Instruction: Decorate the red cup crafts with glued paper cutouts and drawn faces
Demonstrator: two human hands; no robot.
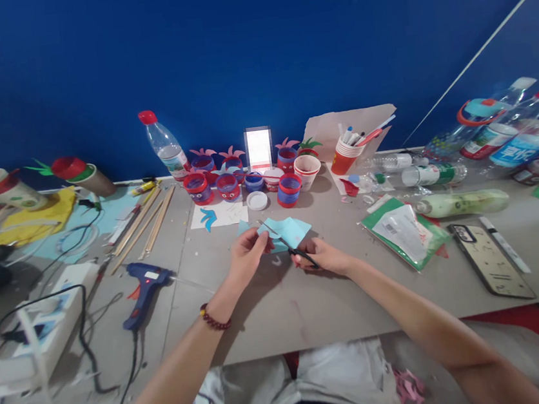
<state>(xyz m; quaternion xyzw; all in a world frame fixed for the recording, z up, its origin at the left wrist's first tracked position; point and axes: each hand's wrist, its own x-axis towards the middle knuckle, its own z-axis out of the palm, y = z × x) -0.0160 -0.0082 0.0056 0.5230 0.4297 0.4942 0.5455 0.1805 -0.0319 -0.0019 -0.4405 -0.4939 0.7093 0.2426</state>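
Note:
My left hand (252,251) pinches the left side of a sheet of light blue paper (296,226) just above the table. In my right hand (322,256) is a pair of scissors (299,254) with black handles, its blades pointing up and left over the paper towards my left fingers. How far the blades are apart is hard to make out. Behind the hands stand several small red and blue cups (289,190), some with cut-paper leaves on top. A blue leaf-shaped cutout (208,218) lies on a white paper (232,211) with faint drawn lines.
To the left are a blue glue gun (145,287), wooden sticks (158,224) and a white power strip (59,317) with cables. A paper cup of pens (346,154), plastic bottles (462,203), a green packet (402,232) and a phone (490,261) lie to the right. A blue wall (253,55) rises behind.

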